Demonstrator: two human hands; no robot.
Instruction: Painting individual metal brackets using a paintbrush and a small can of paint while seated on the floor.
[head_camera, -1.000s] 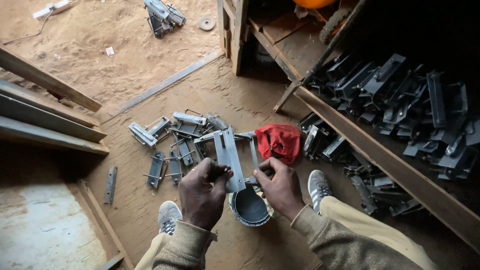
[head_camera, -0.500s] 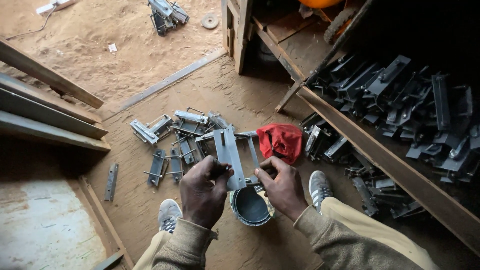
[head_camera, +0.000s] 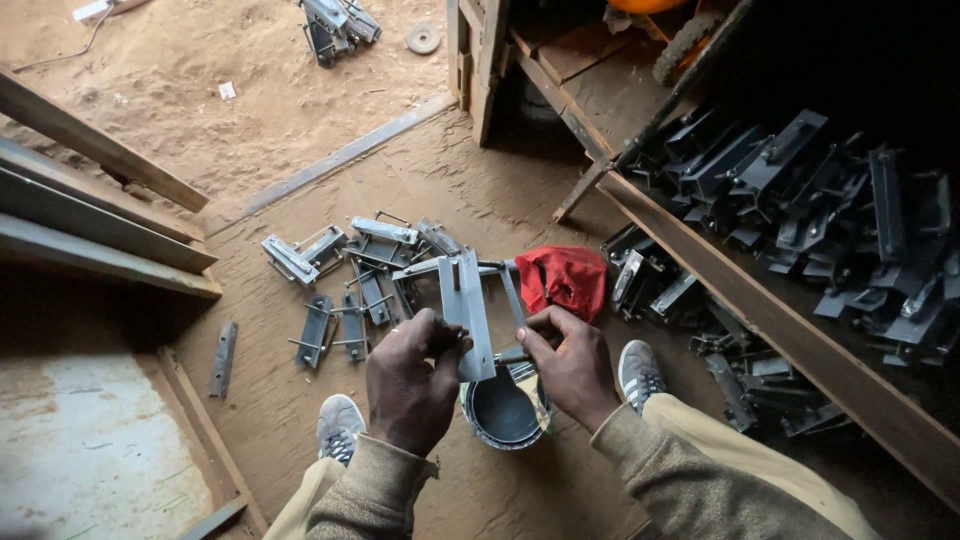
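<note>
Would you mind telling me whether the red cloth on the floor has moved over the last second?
No. The red cloth lies in the same spot against the wooden beam beside it.

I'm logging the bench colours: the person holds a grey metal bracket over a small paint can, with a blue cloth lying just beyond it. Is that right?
Not quite: the cloth is red, not blue, as the head view shows. The rest holds: both hands, left hand and right hand, hold a grey metal bracket over a small paint can.

Matt grey metal bracket (head_camera: 468, 315), seemingly painted
</note>
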